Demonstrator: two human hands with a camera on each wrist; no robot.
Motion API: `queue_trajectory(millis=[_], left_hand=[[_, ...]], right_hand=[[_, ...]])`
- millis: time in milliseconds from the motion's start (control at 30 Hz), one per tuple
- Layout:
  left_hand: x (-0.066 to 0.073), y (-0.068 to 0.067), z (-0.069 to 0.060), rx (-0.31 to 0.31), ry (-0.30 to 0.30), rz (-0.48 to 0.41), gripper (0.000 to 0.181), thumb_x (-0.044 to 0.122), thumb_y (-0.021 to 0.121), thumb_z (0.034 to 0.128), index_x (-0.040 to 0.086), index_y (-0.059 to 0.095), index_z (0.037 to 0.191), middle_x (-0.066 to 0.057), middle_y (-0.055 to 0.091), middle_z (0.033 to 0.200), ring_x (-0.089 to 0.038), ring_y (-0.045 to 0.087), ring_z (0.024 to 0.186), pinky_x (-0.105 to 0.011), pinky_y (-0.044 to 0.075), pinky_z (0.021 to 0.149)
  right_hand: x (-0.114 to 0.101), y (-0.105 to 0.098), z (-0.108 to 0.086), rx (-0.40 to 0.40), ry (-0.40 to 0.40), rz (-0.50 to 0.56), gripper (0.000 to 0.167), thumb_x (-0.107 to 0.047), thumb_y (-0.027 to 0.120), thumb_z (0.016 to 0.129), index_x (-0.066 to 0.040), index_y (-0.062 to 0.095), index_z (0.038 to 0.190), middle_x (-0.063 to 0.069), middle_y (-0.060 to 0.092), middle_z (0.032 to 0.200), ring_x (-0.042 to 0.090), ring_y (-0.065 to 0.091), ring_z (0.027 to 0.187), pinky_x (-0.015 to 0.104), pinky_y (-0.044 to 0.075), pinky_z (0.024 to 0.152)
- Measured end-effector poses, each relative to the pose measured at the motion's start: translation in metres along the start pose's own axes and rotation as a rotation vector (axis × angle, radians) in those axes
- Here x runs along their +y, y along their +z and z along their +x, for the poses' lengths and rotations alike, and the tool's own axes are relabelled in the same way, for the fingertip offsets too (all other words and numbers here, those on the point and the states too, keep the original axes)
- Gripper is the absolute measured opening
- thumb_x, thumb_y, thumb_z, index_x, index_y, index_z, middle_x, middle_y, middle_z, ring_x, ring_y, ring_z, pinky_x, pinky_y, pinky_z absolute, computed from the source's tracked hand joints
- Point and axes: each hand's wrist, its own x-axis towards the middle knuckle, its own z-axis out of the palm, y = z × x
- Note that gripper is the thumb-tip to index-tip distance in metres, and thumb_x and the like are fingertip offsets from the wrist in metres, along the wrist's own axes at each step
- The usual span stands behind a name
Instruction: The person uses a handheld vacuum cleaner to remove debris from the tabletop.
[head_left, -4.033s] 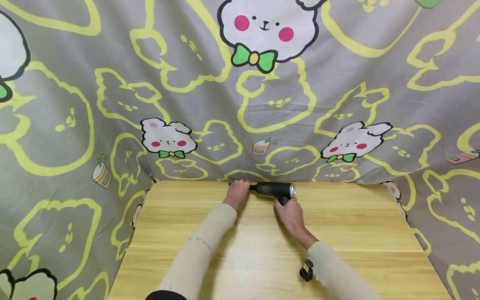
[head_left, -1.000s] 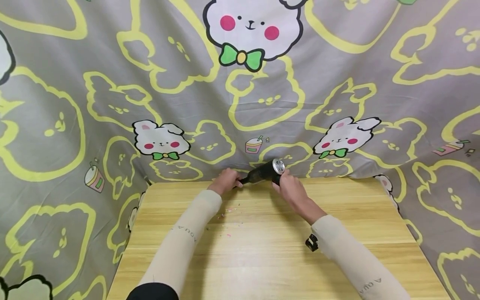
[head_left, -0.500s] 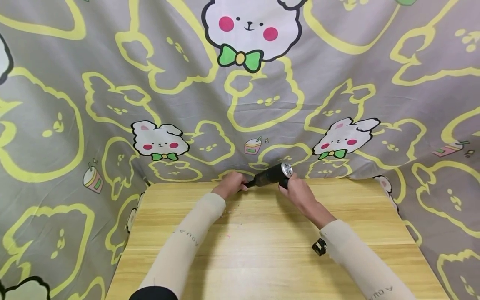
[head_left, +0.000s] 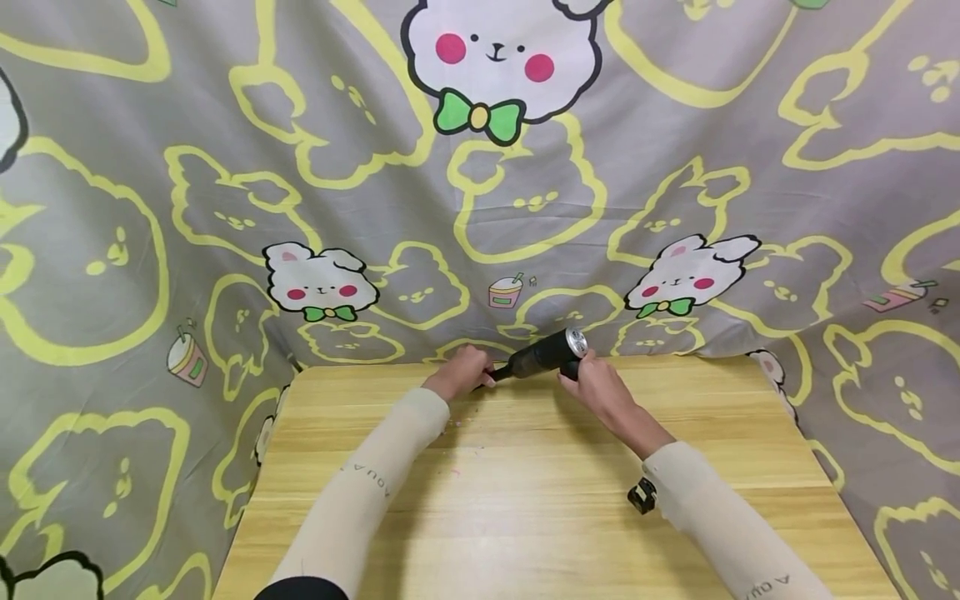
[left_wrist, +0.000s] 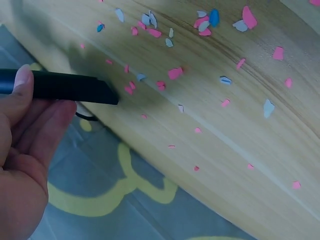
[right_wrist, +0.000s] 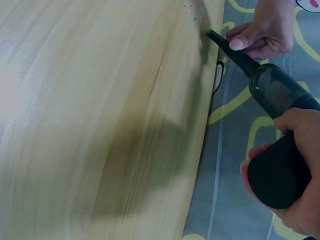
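A black handheld vacuum cleaner (head_left: 536, 357) slants over the table's far edge in the head view, its silver round end raised to the right. My right hand (head_left: 603, 392) grips its handle. My left hand (head_left: 461, 372) pinches the narrow nozzle (left_wrist: 65, 86) between thumb and fingers. In the left wrist view the nozzle's slanted tip is just beside small pink and blue paper scraps (left_wrist: 175, 73) scattered on the wood. Through the clear dust cup (right_wrist: 274, 90), pinkish bits show in the right wrist view. The left fingers are partly hidden in the head view.
The wooden table (head_left: 525, 517) ends at a grey patterned curtain (head_left: 540, 225) behind and at both sides. A thin black loop (right_wrist: 220, 77) sticks out by the far table edge. A black strapped device (head_left: 642, 495) sits at my right wrist.
Since four seconds ago, the vacuum has gone from lying level to tilted, silver end up. Over the last second, it and both hands have shifted slightly right, and fewer scraps show beside my left sleeve.
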Motion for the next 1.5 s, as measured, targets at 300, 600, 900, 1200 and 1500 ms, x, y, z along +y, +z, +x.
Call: queue_trajectory(millis=[300,600,900,1200,1500], left_hand=[[0.000,0.000,-0.007,-0.036,-0.027,0.003,0.018,0.021,0.077,0.0939,0.007,0.078,0.083,0.004,0.054,0.063,-0.008,0.038,0.057,-0.024,0.039,0.062],[0.006,-0.001,-0.013,-0.020,0.016,-0.002,0.018,0.021,0.077,0.0939,0.006,0.078,0.083,0.001,0.061,0.066,-0.009,0.039,0.059,-0.025,0.040,0.064],[0.013,0.006,-0.009,-0.005,0.014,0.000,0.014,0.023,0.078,0.0932,0.010,0.081,0.090,0.000,0.076,0.080,-0.008,0.057,0.065,-0.023,0.051,0.067],[0.022,0.008,-0.004,-0.004,0.023,-0.006,0.021,0.025,0.076,0.0941,0.009,0.076,0.080,0.004,0.060,0.066,-0.008,0.041,0.060,-0.022,0.039,0.063],[0.030,0.010,-0.002,0.001,0.038,-0.002,0.021,0.025,0.076,0.0947,0.008,0.079,0.082,0.004,0.062,0.065,-0.007,0.041,0.058,-0.021,0.039,0.062]], right_hand=[[-0.003,0.001,-0.003,-0.050,0.005,0.014,0.065,-0.035,0.068,0.098,0.023,0.048,0.120,0.029,0.066,0.083,0.030,0.064,0.062,0.038,0.051,0.050],[0.000,-0.006,-0.007,-0.055,-0.010,0.013,0.063,-0.035,0.068,0.098,0.021,0.048,0.119,0.026,0.065,0.079,0.027,0.061,0.059,0.037,0.050,0.049],[0.008,-0.013,-0.010,-0.028,-0.044,-0.021,0.059,-0.034,0.069,0.097,0.019,0.049,0.115,0.022,0.062,0.075,0.026,0.060,0.057,0.038,0.050,0.048],[0.019,-0.016,-0.012,-0.022,-0.052,-0.037,0.061,-0.034,0.069,0.097,0.020,0.048,0.115,0.023,0.062,0.076,0.028,0.062,0.059,0.041,0.051,0.050],[0.028,-0.019,-0.013,-0.020,-0.064,-0.039,0.067,-0.034,0.069,0.097,0.024,0.049,0.124,0.028,0.067,0.086,0.030,0.063,0.063,0.042,0.053,0.053]])
